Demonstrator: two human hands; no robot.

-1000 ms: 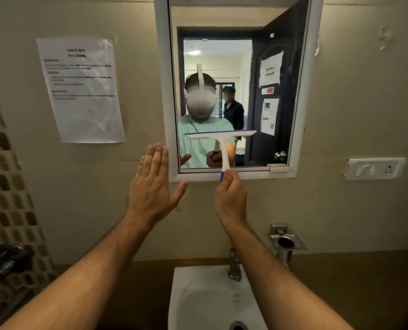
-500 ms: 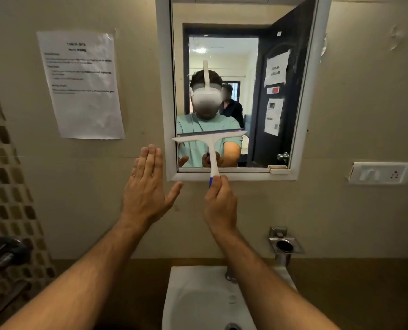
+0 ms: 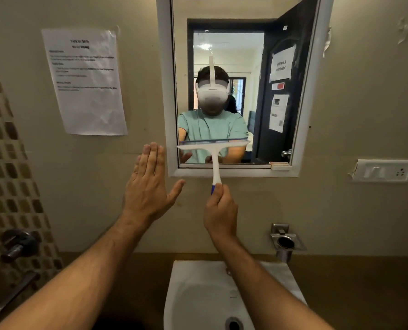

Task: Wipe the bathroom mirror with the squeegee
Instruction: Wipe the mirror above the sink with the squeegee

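My right hand (image 3: 221, 210) grips the squeegee (image 3: 214, 153) by the bottom of its handle, fingers curled round the blue end. Handle stands upright, crosses the lower frame edge of the mirror (image 3: 245, 79). The white blade bar lies across the lower left part of the glass, close to level, its left tip at the left frame edge, right tip a bit past the mirror's middle. Looks laid against the glass, but I cannot tell contact for sure.

My left hand (image 3: 150, 186) is spread flat, fingers straight and together, thumb out to the right. It is raised before the wall just left of the mirror's lower left corner, holding nothing. Whether the palm touches the wall I cannot tell.

Paper notice (image 3: 85, 81) is stuck on the wall left of the mirror. Switch plate (image 3: 386, 170) on the wall right of the mirror's lower right corner. White sink (image 3: 198, 294) below, between my forearms. Metal holder (image 3: 285, 241) on the wall above the sink's right side. Tap (image 3: 20, 244) at the tiled strip, far left.
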